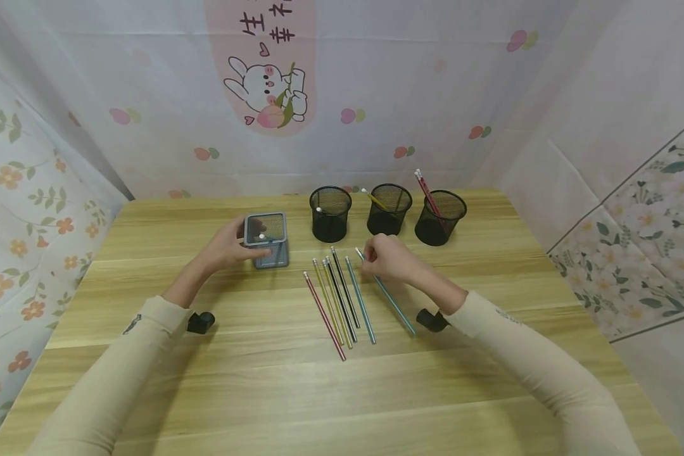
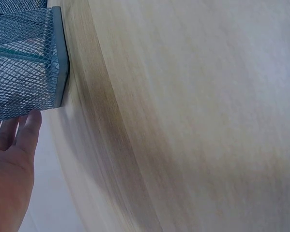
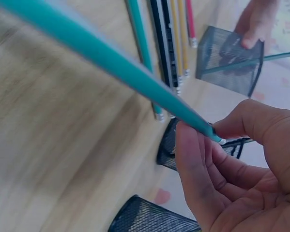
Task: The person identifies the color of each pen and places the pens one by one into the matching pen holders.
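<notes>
My left hand (image 1: 227, 246) holds a square grey mesh pencil holder (image 1: 279, 254), thumb across its front and fingers at its far side. Inside that holder stands a teal pencil, seen through the mesh in the right wrist view (image 3: 232, 66). My right hand (image 1: 390, 258) pinches another teal pencil (image 1: 396, 305) near its white eraser end, between thumb and fingertips. The pencil slants down toward the front of the table. Just left of it lies a loose row of pencils: a teal one (image 1: 360, 301), black ones (image 1: 346, 288), yellow ones (image 1: 329, 303) and a red one (image 1: 325, 316).
Three round black mesh cups stand along the back: a left cup (image 1: 330, 228) with a white-tipped pencil, a middle cup (image 1: 385, 223) with a yellow pencil, and a right cup (image 1: 431, 232) with red pencils. A patterned cloth (image 1: 376, 76) hangs behind the wooden table (image 1: 251, 392).
</notes>
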{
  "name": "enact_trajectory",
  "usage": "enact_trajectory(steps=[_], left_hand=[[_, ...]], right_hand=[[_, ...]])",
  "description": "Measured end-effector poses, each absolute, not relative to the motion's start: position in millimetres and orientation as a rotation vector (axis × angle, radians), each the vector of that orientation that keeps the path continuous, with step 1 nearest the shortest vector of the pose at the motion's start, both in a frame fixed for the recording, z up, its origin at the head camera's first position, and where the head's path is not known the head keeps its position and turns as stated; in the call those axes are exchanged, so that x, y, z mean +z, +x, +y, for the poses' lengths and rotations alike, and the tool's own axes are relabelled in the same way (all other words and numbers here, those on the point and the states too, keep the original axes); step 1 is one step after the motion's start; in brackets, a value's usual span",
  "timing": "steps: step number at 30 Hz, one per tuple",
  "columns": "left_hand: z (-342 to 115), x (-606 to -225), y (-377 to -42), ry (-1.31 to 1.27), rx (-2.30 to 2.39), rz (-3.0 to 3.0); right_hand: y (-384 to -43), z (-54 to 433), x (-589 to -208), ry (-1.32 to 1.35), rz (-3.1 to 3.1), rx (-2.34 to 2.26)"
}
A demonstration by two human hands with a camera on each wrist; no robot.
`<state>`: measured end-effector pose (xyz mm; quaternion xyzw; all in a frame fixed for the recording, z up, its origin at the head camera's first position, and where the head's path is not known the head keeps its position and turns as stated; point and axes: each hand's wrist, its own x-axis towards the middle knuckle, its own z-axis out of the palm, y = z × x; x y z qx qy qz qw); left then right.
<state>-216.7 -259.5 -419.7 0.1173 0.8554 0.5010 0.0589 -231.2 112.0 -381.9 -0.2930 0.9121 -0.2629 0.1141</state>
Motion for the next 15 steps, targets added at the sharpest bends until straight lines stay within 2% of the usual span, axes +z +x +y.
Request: enact_trajectory(steps=[15], left_hand=[[-259, -419, -217, 0.376, 1.521, 2.608]], right_hand=[[-219, 106, -360, -0.923, 2.697, -0.911]])
